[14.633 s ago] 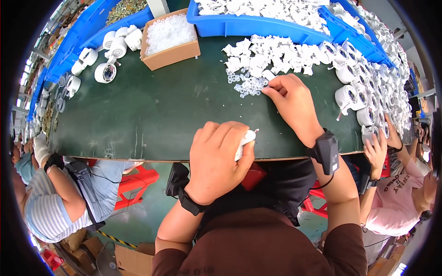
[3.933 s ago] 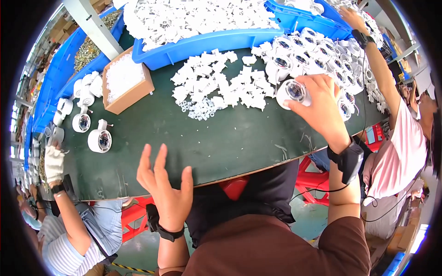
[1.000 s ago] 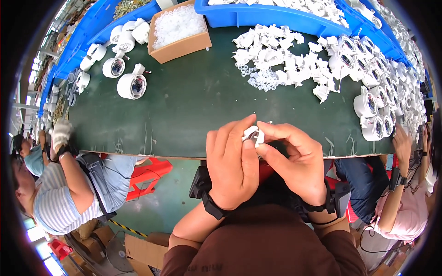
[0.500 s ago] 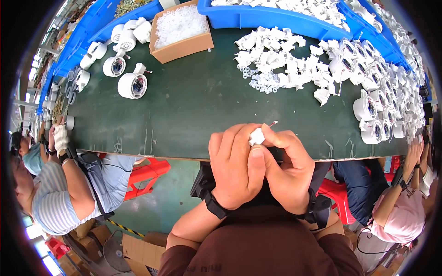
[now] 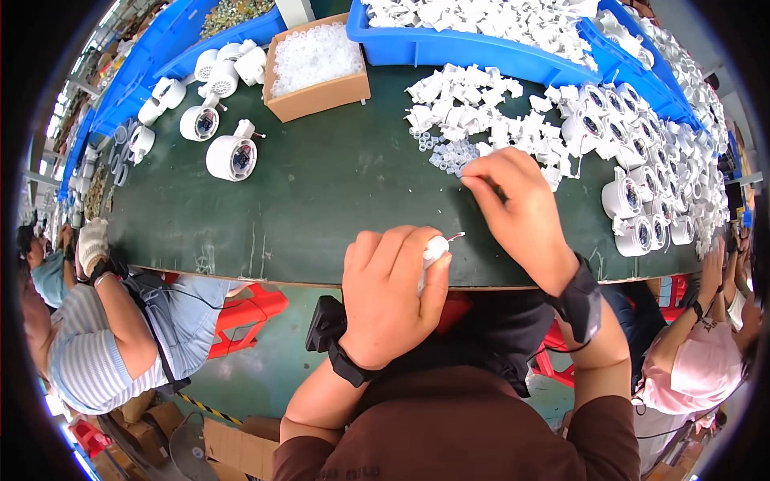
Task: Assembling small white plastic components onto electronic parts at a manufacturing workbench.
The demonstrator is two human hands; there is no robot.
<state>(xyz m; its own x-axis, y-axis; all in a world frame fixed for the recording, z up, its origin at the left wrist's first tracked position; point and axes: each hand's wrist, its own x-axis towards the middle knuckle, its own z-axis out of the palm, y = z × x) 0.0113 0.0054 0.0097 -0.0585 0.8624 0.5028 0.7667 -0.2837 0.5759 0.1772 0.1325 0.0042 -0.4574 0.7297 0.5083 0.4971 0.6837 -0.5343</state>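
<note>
A white piece [image 5: 434, 252], mostly covered by fingers, is held over the near edge of the table [image 5: 321, 192], on the near side of the pile of clear rings [image 5: 451, 157] and well apart from it. It is gripped in the left hand [image 5: 391, 290], the thumb and fingers being closed around it, and a thin wire [image 5: 455, 236] is left sticking out to the right. The right hand [image 5: 520, 210] is held at the near right edge of that same pile, its thumb and forefinger brought together — whether a ring is pinched between them cannot be told. The work on this one piece is judged to be partway along: it is in hand, but no clear ring can be made out on it, and its hidden side cannot be checked. Much seems to be left, since many rings are lying loose, white clips [image 5: 461, 96] are heaped just beyond the pile, and round white cases [image 5: 634, 196] are crowded together to its right. A smaller group of similar cases [image 5: 232, 158] is set well to the left of the pile — perhaps done, though this is not shown plainly. Farther out, a cardboard box [image 5: 325, 94] filled with clear bits is placed beyond the pile and to its left, and a blue bin [image 5: 481, 54] heaped with white parts is set behind the clips, beyond the pile.
</note>
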